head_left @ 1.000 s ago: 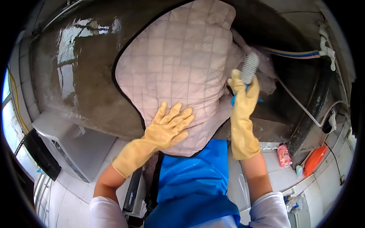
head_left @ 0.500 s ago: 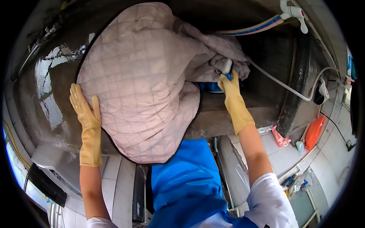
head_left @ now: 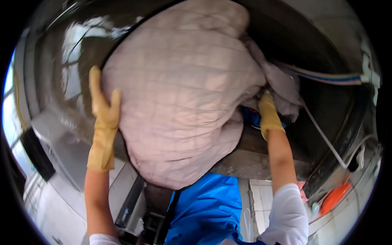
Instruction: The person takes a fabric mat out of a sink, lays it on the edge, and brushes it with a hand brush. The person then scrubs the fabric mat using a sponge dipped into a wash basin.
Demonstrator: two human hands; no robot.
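- The wet, dark worktop [head_left: 245, 165] is carrying the quilted fabric piece [head_left: 179, 94], which is spreading over the middle, hanging past the front edge and bunching toward the right end.
- The left hand [head_left: 105, 107], in a yellow rubber glove, is now resting at the fabric's left border instead of lying flat near its front end; its thumb is standing wide of the fingers, and it seems to be steadying that side.
- The right hand [head_left: 268, 109], gloved alike, is now reaching into the bunched folds at the right; its fingers are hiding there, so I cannot tell whether they are pinching anything.
- The brush that the right hand was holding a moment ago is no longer showing; the work seems to be centring on those folds rather than the flat top.
- A blue object with a touch of red [head_left: 252, 117] is showing just beside the right glove, partly under the fabric.
- The fabric is looking pale pink-beige and puffed, its stitched grid blurring.
- Creases are gathering near its front end, and thin black binding is edging its left and front borders.
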